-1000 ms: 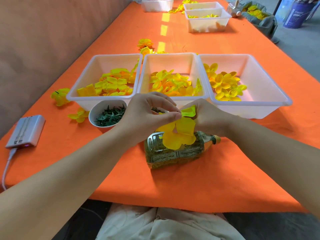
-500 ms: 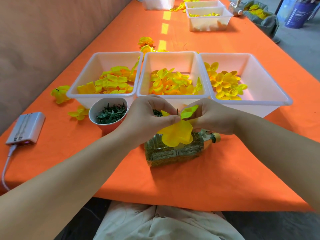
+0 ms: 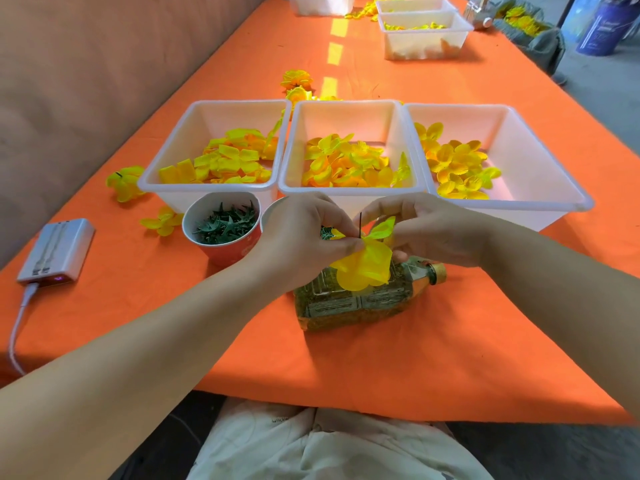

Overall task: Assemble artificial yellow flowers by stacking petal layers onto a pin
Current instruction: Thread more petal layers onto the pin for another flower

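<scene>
Over the last second the pin (image 3: 360, 221) has come clear: its dark tip now stands bare above the large petal layer (image 3: 363, 268), between our hands. Our left hand (image 3: 304, 233) has its grip pinched at the pin's base, where that layer hangs. Our right hand (image 3: 426, 230) has its grip clamped on a smaller petal layer (image 3: 382, 227), just beside the tip. We judge the pin is held upright and lifted so the next layer can thread straight down.

The work hovers over a bottle (image 3: 353, 303) lying on the table (image 3: 381, 368). The middle tub (image 3: 346, 102) has its near rim just behind our knuckles, and the cup (image 3: 221, 251) of green pieces stands near the left hand, so supplies are a short reach. Open room lies toward us and to the right.
</scene>
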